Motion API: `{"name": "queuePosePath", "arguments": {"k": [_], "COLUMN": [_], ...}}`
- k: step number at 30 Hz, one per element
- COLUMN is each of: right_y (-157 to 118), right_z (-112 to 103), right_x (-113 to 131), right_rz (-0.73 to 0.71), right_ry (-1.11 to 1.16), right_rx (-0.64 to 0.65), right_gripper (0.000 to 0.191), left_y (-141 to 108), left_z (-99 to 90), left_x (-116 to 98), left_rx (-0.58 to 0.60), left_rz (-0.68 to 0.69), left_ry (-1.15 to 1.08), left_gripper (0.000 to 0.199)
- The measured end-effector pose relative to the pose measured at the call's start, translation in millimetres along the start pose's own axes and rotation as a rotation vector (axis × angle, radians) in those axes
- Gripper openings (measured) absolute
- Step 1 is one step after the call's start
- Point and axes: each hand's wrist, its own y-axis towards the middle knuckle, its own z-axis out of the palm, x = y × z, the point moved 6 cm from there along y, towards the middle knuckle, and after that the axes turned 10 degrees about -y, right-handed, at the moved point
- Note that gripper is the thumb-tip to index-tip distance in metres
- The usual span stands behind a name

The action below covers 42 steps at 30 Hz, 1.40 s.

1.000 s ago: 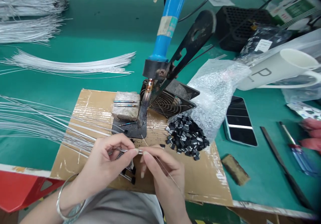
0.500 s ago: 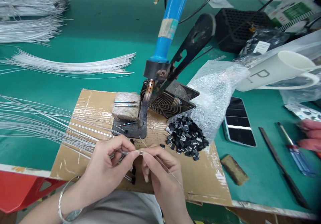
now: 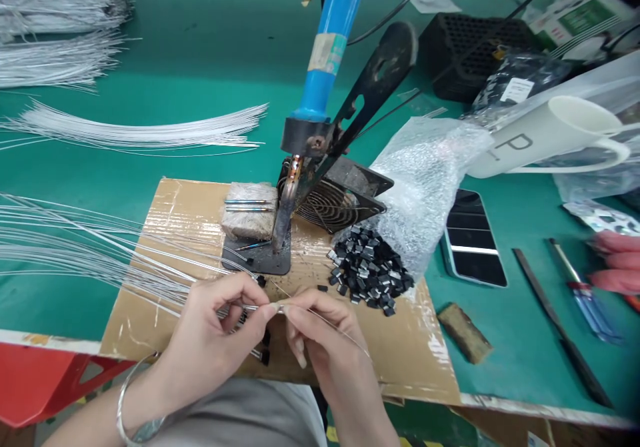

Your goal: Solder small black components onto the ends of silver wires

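Observation:
My left hand (image 3: pixel 220 333) is closed in a pinch on the end of a thin white cable, its fingertips meeting those of my right hand. My right hand (image 3: pixel 327 333) is pinched too, and a fine silvery wire (image 3: pixel 345 335) runs through its fingers and over the back of the hand. What lies between the touching fingertips is too small to make out. Loose white cables (image 3: pixel 100 260) stretch in from the left, several with small black ends (image 3: pixel 264 355) beside and beneath my left hand. Just beyond my fingers, a blue-handled soldering iron (image 3: pixel 323 67) points down in a black holder.
Cardboard (image 3: pixel 410 360) covers the work area. On it are a pile of small black connector pieces (image 3: pixel 370 267), a wrapped block (image 3: pixel 249 220) and a fan (image 3: pixel 330 207). To the right lie a phone (image 3: pixel 475 240), a mug (image 3: pixel 540 140), a brown block (image 3: pixel 464 332) and a file (image 3: pixel 560 327).
The fine wire's tip beyond the fingertips has dropped lower, and my right hand's lower fingers have shifted slightly right. Both hands keep their pinch; the whole view has shifted slightly.

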Motion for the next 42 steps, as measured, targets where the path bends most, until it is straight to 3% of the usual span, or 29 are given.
{"name": "queuePosePath", "arguments": {"k": [8,19,30,35,42], "right_y": [0.9,0.0,0.6,0.1,-2.5], "right_z": [1.0,5.1,6.7,7.0,8.9], "right_x": [-5.5,-6.2,-6.2,-8.1,-9.4], "right_rz": [0.009,-0.060,-0.057,-0.051,-0.062], "right_ry": [0.049,0.056,0.106,0.128,0.141], "right_rx": [-0.022,-0.028,-0.057,-0.093,-0.115], "right_gripper": [0.026,0.021,0.019,0.019,0.019], "left_y": [-1.7,-0.3,-3.5,-3.3,-1.4], "left_z": [0.5,1.8,3.5,3.5,7.3], "left_x": [-9.9,-3.8,-4.5,-9.2,-1.1], "left_rx": [-0.097,-0.138,-0.163,-0.226,-0.219], "left_rz": [0.145,0.098,0.175,0.231,0.156], "left_ry": [0.133,0.062,0.110,0.142,0.031], "left_gripper": [0.018,0.020,0.019,0.019,0.022]}}
